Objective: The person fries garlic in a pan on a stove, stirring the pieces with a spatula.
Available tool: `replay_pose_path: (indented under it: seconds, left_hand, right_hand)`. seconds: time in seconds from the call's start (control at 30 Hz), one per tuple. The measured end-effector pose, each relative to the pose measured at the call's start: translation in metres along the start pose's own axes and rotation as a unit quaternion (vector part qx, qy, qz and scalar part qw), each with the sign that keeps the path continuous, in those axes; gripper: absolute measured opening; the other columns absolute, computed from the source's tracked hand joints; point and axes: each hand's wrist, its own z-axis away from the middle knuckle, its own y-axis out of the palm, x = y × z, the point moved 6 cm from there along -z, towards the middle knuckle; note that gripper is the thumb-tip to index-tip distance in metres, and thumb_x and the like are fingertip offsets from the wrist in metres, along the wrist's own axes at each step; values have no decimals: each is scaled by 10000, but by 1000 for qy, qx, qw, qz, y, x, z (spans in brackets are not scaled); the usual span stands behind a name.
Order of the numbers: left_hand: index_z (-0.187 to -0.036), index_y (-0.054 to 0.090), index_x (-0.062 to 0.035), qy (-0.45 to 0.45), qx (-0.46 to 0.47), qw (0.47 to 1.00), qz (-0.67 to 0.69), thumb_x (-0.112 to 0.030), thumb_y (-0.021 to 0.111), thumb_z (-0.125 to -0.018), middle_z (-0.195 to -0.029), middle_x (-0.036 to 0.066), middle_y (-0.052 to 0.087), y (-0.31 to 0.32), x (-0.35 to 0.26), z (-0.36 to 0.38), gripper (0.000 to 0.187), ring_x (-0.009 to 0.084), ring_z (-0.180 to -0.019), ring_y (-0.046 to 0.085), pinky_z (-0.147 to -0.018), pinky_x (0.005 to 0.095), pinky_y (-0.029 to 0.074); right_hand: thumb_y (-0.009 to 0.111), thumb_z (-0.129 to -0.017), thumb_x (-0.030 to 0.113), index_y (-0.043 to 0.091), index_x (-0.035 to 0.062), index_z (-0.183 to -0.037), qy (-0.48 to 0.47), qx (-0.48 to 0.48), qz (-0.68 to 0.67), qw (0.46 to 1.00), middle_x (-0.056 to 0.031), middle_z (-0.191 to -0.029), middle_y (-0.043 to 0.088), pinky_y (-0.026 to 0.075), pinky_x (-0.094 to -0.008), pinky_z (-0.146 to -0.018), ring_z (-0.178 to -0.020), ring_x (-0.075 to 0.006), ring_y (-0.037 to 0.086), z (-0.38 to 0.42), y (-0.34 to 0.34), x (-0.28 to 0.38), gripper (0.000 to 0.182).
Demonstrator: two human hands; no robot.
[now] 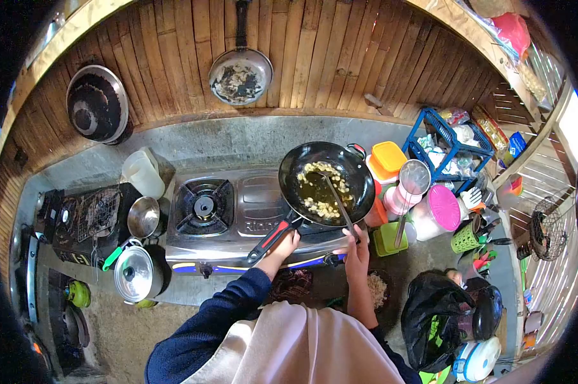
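**Black wok on the right burner, both hands at work**

The round black wok [327,182] sits on the right burner of the silver two-burner gas stove [250,214], which stands on the grey concrete counter [237,137]. Pale chopped pieces in oil [321,189] lie spread across the wok's bottom. The left hand [286,243] grips the wok's red-and-black handle [273,238], fingers wrapped round it. The right hand [356,246] has its fingers closed on the long metal spatula [337,201], whose blade end reaches into the food.

The stove's left burner [204,206] stands bare. Just left of the stove are a small steel pot [143,217] and a lidded aluminium pot with a green handle [134,272]; a white plastic jug [143,171] stands behind them. Close to the wok's right rim crowd orange and yellow plastic containers [386,160], a pink-lidded jar [439,211] and a wire strainer [413,178], with a blue plastic rack [449,144] further back. On the bamboo wall hang a worn frying pan [241,75] and a blackened wok [97,104]. A black plastic bag [433,310] lies near the right elbow.
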Motion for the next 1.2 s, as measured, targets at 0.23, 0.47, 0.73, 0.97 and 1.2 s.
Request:
replay_pose_path:
  seconds: [0.23,0.47,0.73,0.97,1.2]
  left_hand:
    - [-805,630,-47,5,0,1000,16,-345,427,-853,-730,168,615,2,4,1,364,325,-659,601,-619,428,465]
    - [-753,614,3,-17,10,999,44,-248,494,-802,-729,206,590,-8,-4,2,283,362,-680,579,-652,430,453]
    - [-778,621,-25,-20,25,999,12,-314,458,-822,-725,187,601,-4,-2,1,335,344,-663,588,-641,433,459]
    - [-768,635,-58,-9,0,1000,-8,-371,408,-860,-693,166,613,1,2,2,397,332,-621,598,-589,440,462]
    - [-747,634,-52,-28,9,999,15,-359,422,-856,-683,171,607,4,4,1,388,322,-604,596,-554,430,454]
  right_hand:
    - [438,-914,129,392,-5,-1216,-22,-20,-13,999,-149,-1019,580,507,-231,-580,-641,-132,589,2,-16,6,334]
    - [484,-902,159,512,31,-1088,-49,-116,13,992,-41,-781,585,325,-170,-449,-478,-65,485,17,-44,42,227]
    - [467,-911,161,527,11,-1024,-109,-180,40,977,-11,-636,488,358,-189,-435,-463,-50,413,28,-76,76,197]
    - [455,-916,161,529,6,-1021,-166,-203,72,962,-8,-615,474,339,-183,-412,-451,-50,392,33,-93,93,202]
    - [448,-919,167,520,7,-1033,-152,-216,40,964,-17,-627,494,322,-181,-399,-440,-56,418,29,-88,77,209]
